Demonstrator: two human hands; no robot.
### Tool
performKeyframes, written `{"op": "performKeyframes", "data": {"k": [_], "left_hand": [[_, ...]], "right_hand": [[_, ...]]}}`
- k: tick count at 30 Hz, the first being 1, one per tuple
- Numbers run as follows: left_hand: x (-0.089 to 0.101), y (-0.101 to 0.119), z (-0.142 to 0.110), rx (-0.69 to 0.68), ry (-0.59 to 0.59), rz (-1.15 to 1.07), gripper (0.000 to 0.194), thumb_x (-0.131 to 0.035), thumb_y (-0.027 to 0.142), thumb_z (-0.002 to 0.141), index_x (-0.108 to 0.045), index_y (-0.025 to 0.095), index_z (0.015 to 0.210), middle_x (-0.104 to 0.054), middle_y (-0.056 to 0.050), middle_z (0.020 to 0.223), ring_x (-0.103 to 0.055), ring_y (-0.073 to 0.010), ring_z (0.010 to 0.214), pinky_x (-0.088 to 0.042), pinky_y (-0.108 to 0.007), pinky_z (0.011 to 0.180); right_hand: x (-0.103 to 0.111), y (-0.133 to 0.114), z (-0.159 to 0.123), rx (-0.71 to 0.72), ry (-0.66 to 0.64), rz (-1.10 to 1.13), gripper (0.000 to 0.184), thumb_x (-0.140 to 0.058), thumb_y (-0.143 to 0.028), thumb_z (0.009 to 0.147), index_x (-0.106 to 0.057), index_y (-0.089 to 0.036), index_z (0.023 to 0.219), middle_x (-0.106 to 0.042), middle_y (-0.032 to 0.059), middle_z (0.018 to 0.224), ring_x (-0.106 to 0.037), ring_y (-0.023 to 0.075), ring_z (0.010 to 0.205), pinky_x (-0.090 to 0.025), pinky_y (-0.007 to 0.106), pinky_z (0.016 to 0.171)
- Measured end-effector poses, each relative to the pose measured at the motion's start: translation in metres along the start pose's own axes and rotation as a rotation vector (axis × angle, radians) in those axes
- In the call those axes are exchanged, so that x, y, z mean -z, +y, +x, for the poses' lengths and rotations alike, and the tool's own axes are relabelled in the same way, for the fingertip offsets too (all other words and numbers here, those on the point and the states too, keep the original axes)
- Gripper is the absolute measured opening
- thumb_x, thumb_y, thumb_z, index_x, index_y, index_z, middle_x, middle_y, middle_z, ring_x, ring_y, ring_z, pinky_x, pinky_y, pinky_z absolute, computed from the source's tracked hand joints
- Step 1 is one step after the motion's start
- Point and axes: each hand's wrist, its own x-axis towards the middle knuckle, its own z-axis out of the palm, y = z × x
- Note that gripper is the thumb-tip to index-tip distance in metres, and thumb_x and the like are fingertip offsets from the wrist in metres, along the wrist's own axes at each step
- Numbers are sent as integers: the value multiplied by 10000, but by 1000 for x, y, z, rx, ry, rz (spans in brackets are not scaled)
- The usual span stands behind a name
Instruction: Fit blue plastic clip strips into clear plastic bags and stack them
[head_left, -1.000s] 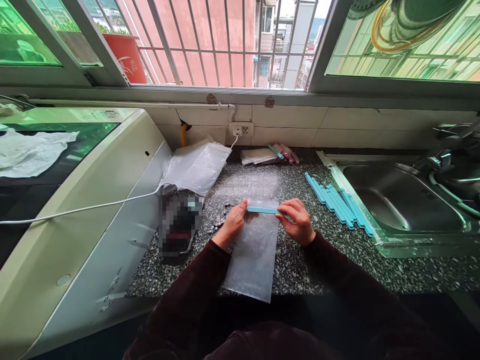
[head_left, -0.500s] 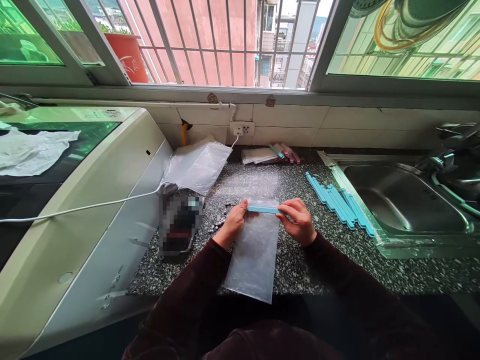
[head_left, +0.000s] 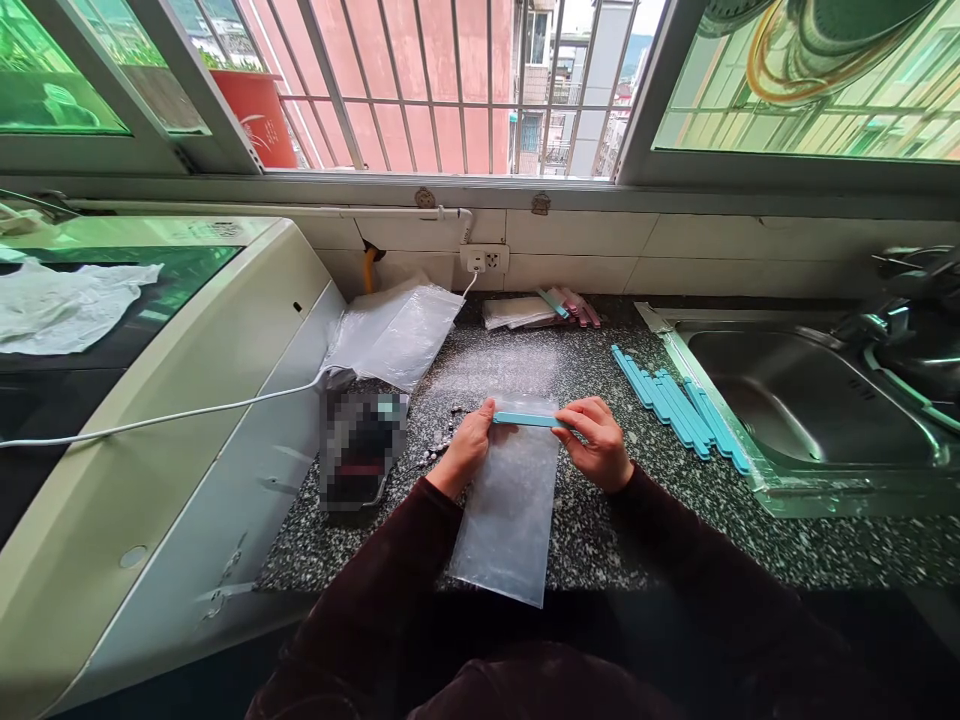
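A light-blue bag sealing clip [head_left: 523,420] lies crosswise over the upper part of a clear plastic bag [head_left: 508,520]. My left hand [head_left: 466,448] is closed on the clip's left end, thumb on top, and on the bag's edge. At the other end, the fingers of my right hand [head_left: 598,442] pinch the clip. A short piece of the bag shows beyond the clip; its long part hangs toward me, past the counter's front edge. Several similar blue clips [head_left: 664,402] lie in a loose row to the right of my right hand.
More clear bags [head_left: 409,325] are stacked at the back left. By the wall lie flat packets [head_left: 514,312] with pink and blue strips [head_left: 579,306]. A blurred-out dark object [head_left: 364,450] is left of my hands. A steel sink [head_left: 795,400] borders the speckled counter [head_left: 600,540].
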Motion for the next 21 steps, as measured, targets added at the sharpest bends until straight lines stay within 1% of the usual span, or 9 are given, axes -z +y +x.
{"op": "performKeyframes", "data": {"k": [4, 9, 12, 17, 21], "left_hand": [[0, 0, 1, -9, 1, 21, 578, -416, 665, 752, -584, 143, 572, -499, -18, 509, -400, -117, 483, -322, -266, 477], [-2, 2, 1, 8, -6, 27, 545, -416, 648, 756, -546, 157, 557, -456, -1, 493, -369, -107, 476, -314, -258, 481], [-3, 3, 2, 33, 0, 8, 502, -424, 615, 762, -527, 164, 566, -484, -9, 531, -391, -111, 504, -340, -252, 500], [-2, 1, 5, -14, -3, 43, 448, -449, 570, 764, -529, 169, 580, -526, -20, 570, -454, -132, 583, -405, -253, 591], [-2, 0, 5, -34, -2, 52, 451, -445, 580, 757, -528, 176, 573, -549, -29, 579, -462, -140, 585, -419, -261, 601]], "right_hand": [[-1, 1, -1, -27, -17, 2, 96, -586, -183, 791, -641, -204, 867, -593, 48, 748, -517, 179, 736, -467, 346, 659], [0, -2, 0, -43, 4, 34, 105, -592, -177, 790, -643, -208, 877, -598, 49, 753, -529, 180, 737, -479, 346, 653], [0, -2, 1, -70, -3, 26, 97, -592, -192, 795, -647, -213, 871, -601, 48, 757, -535, 180, 734, -486, 353, 654], [-1, 0, 0, -87, 3, 31, 83, -597, -207, 795, -649, -209, 860, -603, 49, 755, -541, 178, 737, -494, 348, 657], [-2, 1, -1, -85, 23, 41, 88, -606, -201, 789, -647, -201, 867, -606, 55, 766, -547, 181, 755, -498, 349, 666]]}}
